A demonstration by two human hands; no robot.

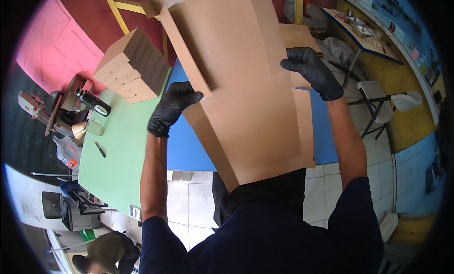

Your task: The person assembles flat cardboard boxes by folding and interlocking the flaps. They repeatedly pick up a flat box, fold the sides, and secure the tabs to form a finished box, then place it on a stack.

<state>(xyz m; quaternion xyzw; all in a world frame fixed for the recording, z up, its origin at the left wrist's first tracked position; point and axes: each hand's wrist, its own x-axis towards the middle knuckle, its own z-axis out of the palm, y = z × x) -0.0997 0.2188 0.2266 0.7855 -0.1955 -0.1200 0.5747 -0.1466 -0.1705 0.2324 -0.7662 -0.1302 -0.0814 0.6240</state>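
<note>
Between my two black-gloved hands is a large brown cardboard box (250, 118), unfolded and raised over the blue table (182, 149). Side flaps stand partly bent up along its edges, and its far end runs past the top of the view. My left hand (175, 106) pinches the left edge beside a folded flap, thumb on the inner face. On the other side my right hand (314, 72) is closed on the right edge, fingers curled. Behind that hand lies a pile of flat cardboard (297, 35), partly covered by the box.
Folded boxes (135, 68) are stacked on the green table (118, 151) at left, near a dark bottle (94, 103), a glass jug (94, 127) and a marker (100, 149). A folding chair (378, 101) stands at right. Another person (106, 252) bends at lower left.
</note>
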